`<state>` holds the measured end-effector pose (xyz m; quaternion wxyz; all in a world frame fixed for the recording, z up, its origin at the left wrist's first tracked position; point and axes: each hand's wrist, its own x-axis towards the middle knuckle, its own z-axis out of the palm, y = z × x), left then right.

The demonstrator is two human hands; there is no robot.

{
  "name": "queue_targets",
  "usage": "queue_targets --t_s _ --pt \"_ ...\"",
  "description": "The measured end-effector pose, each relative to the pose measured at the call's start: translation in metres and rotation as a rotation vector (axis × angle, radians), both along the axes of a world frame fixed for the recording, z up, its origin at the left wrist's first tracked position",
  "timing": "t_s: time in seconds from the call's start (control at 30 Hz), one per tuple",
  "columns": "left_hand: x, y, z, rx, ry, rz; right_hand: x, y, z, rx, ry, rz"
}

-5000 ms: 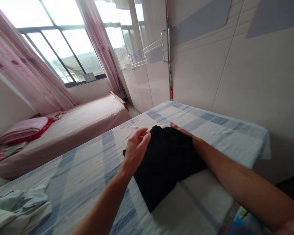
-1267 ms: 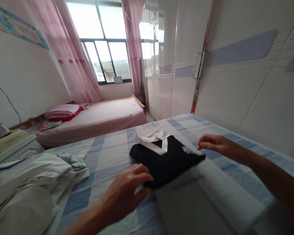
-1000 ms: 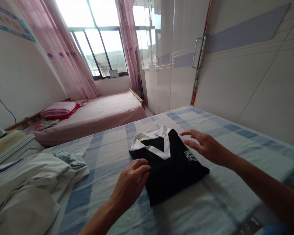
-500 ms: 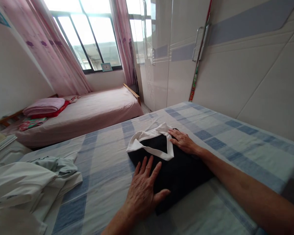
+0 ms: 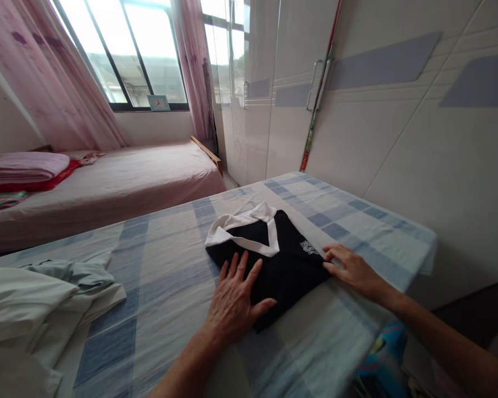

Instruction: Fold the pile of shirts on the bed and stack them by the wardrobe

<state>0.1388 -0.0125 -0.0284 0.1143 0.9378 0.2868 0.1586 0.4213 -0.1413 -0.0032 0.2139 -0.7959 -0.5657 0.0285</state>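
Observation:
A folded black shirt (image 5: 288, 257) with a white collar and a small white chest logo lies on the blue-checked bed sheet (image 5: 170, 265). My left hand (image 5: 236, 296) rests flat on the shirt's near left corner, fingers spread. My right hand (image 5: 351, 269) lies at the shirt's right edge, fingers stretched out and touching the fabric. Neither hand holds anything.
Crumpled pale clothes (image 5: 45, 293) lie on the bed at the left. A second bed with a pink sheet (image 5: 108, 188) and folded pink bedding (image 5: 22, 166) stands by the window. A glossy wardrobe (image 5: 265, 110) stands beyond the bed. The bed's right edge drops off near my right arm.
My right hand has slid from the collar down to the shirt's right edge. My left hand stays flat on the near corner. The view has shifted slightly left.

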Motion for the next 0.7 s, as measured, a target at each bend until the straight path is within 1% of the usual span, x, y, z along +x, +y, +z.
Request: queue_targets --t_s 0.07,0.1,0.17,0.2,0.23,0.27,0.33,0.4,0.43,0.5,0.53,0.7 --pt "0.000 0.000 0.001 -0.004 0.009 -0.006 -0.001 -0.005 -0.003 0.064 0.019 -0.003" --pt "0.000 0.000 0.001 -0.005 0.013 -0.006 -0.001 -0.007 -0.004 0.089 -0.001 -0.028" --pt "0.000 -0.001 0.001 -0.011 0.015 -0.005 -0.001 -0.011 -0.005 0.125 -0.045 -0.114" --pt "-0.001 -0.001 0.001 -0.017 0.011 -0.003 -0.002 -0.015 -0.006 0.140 -0.032 -0.176" --pt "-0.001 -0.001 0.001 -0.024 0.002 -0.004 -0.005 -0.019 -0.007 0.151 0.036 -0.248" --pt "-0.001 -0.001 0.002 -0.031 -0.008 -0.005 -0.011 -0.024 -0.008 0.156 0.168 -0.322" --pt "-0.001 -0.002 0.002 -0.042 -0.032 -0.008 -0.027 -0.034 -0.008 0.149 0.588 -0.412" --pt "-0.001 -0.003 0.003 -0.048 -0.049 -0.003 -0.048 -0.042 -0.005 0.131 1.022 -0.384" --pt "-0.001 -0.003 0.004 -0.051 -0.053 0.001 -0.059 -0.044 -0.003 0.127 1.174 -0.345" --pt "-0.001 -0.003 0.005 -0.062 -0.055 0.007 -0.076 -0.042 0.001 0.136 1.356 -0.293" --pt "-0.001 -0.003 0.005 -0.067 -0.058 0.007 -0.082 -0.039 0.002 0.148 1.421 -0.295" --pt "-0.002 -0.005 0.002 -0.057 -0.108 0.021 -0.098 -0.014 0.008 0.265 1.736 -0.414"
